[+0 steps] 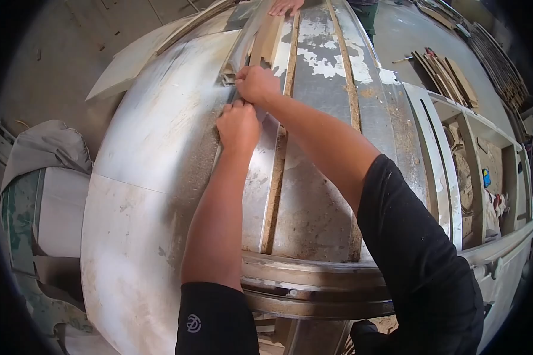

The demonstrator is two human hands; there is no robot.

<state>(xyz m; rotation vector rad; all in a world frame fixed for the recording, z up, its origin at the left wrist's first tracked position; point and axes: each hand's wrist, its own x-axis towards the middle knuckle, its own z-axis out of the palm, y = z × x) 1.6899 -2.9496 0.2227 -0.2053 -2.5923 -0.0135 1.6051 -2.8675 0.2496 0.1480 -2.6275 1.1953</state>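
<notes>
My left hand (240, 126) is closed, knuckles up, low over the metal table (317, 112) beside its seam with the pale side board. Just beyond it, my right hand (256, 86) is curled with its fingers pressed together. Both hands nearly touch, and what their fingers hold is hidden beneath them. A brown wooden strip (266, 42) runs away from my right hand. Along its left side lies a long pale rail (243, 52), its near end open and hollow-looking. At the far end, another person's hand (285, 6) rests flat over the strip.
Sawdust-filled grooves (340, 50) run lengthwise along the table. A wide pale board surface (142, 142) spreads to the left. Stacked wooden strips (450, 77) lie on the floor at right, beyond a frame (465, 160) holding loose items. A grey cloth (47, 145) covers something at far left.
</notes>
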